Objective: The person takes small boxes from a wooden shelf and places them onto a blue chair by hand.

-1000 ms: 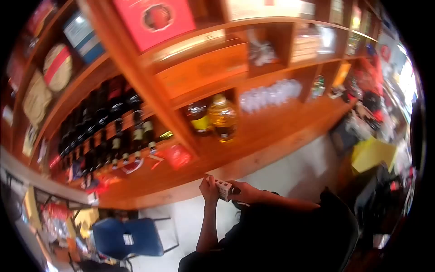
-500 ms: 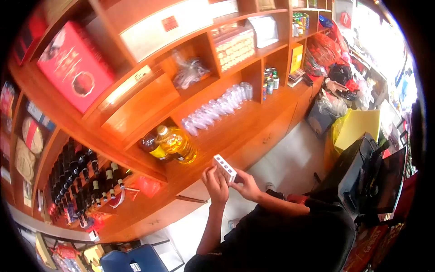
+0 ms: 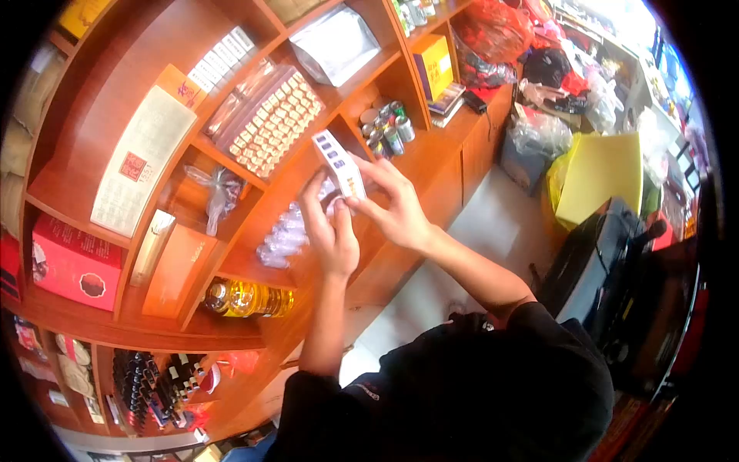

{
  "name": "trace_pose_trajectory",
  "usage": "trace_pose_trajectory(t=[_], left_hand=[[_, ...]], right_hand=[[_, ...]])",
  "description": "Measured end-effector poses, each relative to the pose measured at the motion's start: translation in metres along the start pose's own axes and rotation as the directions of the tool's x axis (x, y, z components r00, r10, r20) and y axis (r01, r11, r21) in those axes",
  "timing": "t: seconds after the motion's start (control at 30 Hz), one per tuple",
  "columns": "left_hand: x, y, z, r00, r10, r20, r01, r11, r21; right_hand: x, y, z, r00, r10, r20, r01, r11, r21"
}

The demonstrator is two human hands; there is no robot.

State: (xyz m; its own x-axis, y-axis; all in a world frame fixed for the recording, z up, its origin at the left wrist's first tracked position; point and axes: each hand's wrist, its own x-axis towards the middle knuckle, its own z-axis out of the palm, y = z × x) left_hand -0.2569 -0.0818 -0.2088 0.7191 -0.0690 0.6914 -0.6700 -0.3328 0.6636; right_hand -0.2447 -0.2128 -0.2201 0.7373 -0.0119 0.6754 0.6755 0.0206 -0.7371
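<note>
A small white carton (image 3: 337, 165) with dark purple marks along its narrow side is held up in front of the shelves. My left hand (image 3: 331, 231) grips its lower left part between thumb and fingers. From the right, my right hand (image 3: 396, 202) has its fingers and thumb closed on the other side of the same carton. The fingers hide part of its faces. Directly behind the hands, clear plastic-wrapped items (image 3: 283, 237) lie on the counter, partly covered by my left hand.
Wooden shelving (image 3: 77, 185) curves around the left and top. It holds cans (image 3: 393, 138), an oil bottle (image 3: 250, 299), a red box (image 3: 73, 262) and dark bottles (image 3: 138, 385). Plastic bags and a yellow bin (image 3: 600, 177) stand at the right, near a black monitor (image 3: 647, 308).
Both hands have raised the carton and brought it up against the shelves. The camera view has turned, so the shelves appear shifted and the oil bottle lies lower left.
</note>
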Motion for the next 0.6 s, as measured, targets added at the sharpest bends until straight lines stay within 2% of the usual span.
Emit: trace_pose_trajectory(t=[0.1, 0.17, 0.23, 0.27, 0.37, 0.43, 0.57, 0.6], left_hand=[[0.053, 0.003, 0.008, 0.993, 0.116, 0.004, -0.115, 0.989, -0.097], [0.097, 0.001, 0.006, 0.969, 0.248, -0.007, -0.248, 0.969, 0.007], [0.138, 0.006, 0.002, 0.971, 0.231, 0.067, -0.238, 0.960, 0.144], [0.161, -0.001, -0.002, 0.974, 0.220, 0.046, -0.224, 0.960, 0.165], [0.219, -0.016, -0.014, 0.990, 0.138, -0.041, -0.127, 0.972, 0.200], [0.254, -0.037, -0.028, 0.987, 0.152, -0.052, -0.137, 0.967, 0.213], [0.317, -0.080, -0.050, 0.976, 0.210, -0.066, -0.194, 0.963, 0.188], [0.332, -0.091, -0.054, 0.979, 0.201, -0.045, -0.189, 0.964, 0.187]], right_hand=[[0.055, -0.010, -0.017, 0.999, -0.018, 0.037, 0.016, 0.999, 0.036], [0.096, -0.015, -0.023, 0.992, -0.099, 0.082, 0.109, 0.985, -0.133], [0.142, -0.003, -0.015, 0.968, -0.250, 0.024, 0.251, 0.953, -0.171], [0.166, -0.005, -0.013, 0.976, -0.208, 0.066, 0.218, 0.950, -0.224], [0.233, 0.009, 0.008, 0.964, -0.250, 0.088, 0.264, 0.930, -0.255], [0.274, 0.020, 0.025, 0.907, -0.399, 0.134, 0.421, 0.849, -0.321], [0.324, 0.029, 0.057, 0.929, -0.346, 0.134, 0.365, 0.785, -0.501], [0.333, 0.030, 0.060, 0.945, -0.270, 0.184, 0.326, 0.762, -0.559]])
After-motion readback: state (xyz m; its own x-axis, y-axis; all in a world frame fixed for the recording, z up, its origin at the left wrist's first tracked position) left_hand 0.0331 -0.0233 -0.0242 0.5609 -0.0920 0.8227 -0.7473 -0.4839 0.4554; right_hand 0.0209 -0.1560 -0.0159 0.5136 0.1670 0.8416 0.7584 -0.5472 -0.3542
